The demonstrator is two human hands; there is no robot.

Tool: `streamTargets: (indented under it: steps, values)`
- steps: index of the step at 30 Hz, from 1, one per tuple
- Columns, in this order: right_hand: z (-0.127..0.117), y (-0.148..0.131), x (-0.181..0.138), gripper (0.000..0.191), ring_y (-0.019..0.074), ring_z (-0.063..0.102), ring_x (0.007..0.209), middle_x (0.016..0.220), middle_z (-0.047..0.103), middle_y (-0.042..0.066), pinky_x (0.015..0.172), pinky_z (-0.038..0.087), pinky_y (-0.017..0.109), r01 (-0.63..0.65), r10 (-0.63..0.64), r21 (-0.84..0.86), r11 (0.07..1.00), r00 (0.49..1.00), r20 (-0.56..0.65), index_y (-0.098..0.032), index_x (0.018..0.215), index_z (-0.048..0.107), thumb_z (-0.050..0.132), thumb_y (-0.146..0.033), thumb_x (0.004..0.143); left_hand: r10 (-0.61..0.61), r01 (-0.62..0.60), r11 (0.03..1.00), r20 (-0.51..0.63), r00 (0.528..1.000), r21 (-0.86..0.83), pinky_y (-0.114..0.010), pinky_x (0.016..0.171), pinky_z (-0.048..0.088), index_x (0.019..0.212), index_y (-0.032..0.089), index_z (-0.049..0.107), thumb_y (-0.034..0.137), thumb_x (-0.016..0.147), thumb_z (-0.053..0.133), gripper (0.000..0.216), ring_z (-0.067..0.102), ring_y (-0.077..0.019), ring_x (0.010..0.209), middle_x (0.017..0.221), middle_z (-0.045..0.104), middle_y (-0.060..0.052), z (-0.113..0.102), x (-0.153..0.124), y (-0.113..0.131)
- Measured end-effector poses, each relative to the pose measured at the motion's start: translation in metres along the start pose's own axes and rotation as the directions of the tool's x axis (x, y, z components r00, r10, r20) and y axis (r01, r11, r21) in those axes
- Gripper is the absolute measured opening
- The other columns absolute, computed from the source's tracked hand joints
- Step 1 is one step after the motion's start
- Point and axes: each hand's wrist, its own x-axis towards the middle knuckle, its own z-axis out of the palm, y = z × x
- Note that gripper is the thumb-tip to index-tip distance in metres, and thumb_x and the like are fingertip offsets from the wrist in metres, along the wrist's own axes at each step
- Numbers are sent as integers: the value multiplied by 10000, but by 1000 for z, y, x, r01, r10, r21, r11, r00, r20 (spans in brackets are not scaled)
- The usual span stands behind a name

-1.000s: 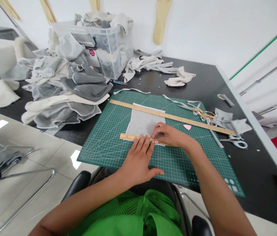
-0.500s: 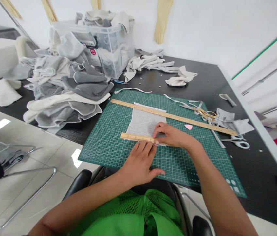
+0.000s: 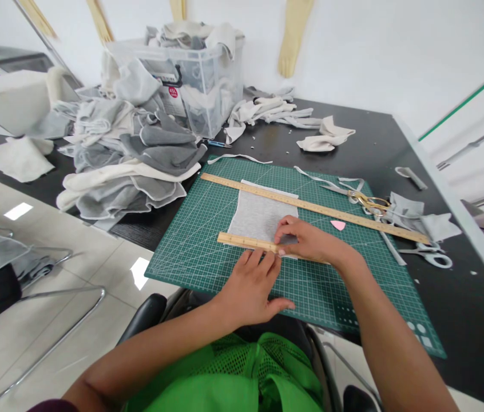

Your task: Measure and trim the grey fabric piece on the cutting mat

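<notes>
Pale wood is left uncovered along the left part of the short ruler (image 3: 246, 240): the fingertips of the left hand (image 3: 253, 292), laid across its face a second ago, are now drawn back to its near edge. That hand is spread loosely, palm down, with nothing gripped and the thumb held out to the side. By this, it seems, the markings are made easier to read, and the ruler's steadiness is left more to the right hand (image 3: 306, 240), by which it is touched farther right; there the thumb and bent forefinger are brought close together, and whether anything slim is pinched cannot be told. Farthest left, plush grey and cream cloths (image 3: 139, 166) are heaped in soft folds, backed by a clear, boxy plastic bin (image 3: 207, 109). Next, the green cutting mat (image 3: 182, 246) is printed with a fine white grid; on it the roughly rectangular grey cloth (image 3: 263, 214), seemingly a heathered knit, is laid flat, crossed by the long wooden ruler (image 3: 332, 213) near its far edge and by the short one near its near edge. To the right, a smooth pink wedge (image 3: 338, 225), gold-handled scissors (image 3: 368, 201) and crumpled scraps (image 3: 439, 226) are seen.
</notes>
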Motion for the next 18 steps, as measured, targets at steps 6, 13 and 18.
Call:
streamTargets:
  steps: [6, 13, 18]
  values:
    - [1, -4, 1, 107, 224, 598, 956, 1052, 570, 54, 905, 478, 377, -16, 16, -5, 1000, 1000, 2, -231, 951, 741, 762, -284, 860, -4, 4, 1000, 13, 1000, -8, -515, 1075, 365, 1463, 106, 454, 843, 863, 441, 950, 446, -355, 1284, 1406, 527, -172, -1, 1, 0]
    - [0, -6, 1, 108, 221, 596, 946, 1043, 588, 57, 885, 473, 361, -30, 31, -30, 999, 999, 11, -223, 958, 738, 751, -257, 857, -7, 7, 999, 13, 1000, -34, -506, 1073, 358, 1472, 111, 440, 829, 863, 475, 942, 441, -354, 1286, 1407, 521, -168, -2, 1, -1]
    - [0, -5, 1, 95, 215, 586, 890, 958, 627, 46, 806, 453, 331, -27, 30, -60, 998, 999, 45, -209, 956, 729, 710, -249, 872, -18, 18, 999, 0, 1000, -51, -513, 1080, 345, 1488, 130, 424, 825, 853, 505, 945, 409, -356, 1333, 1444, 501, -163, -1, 1, -2]
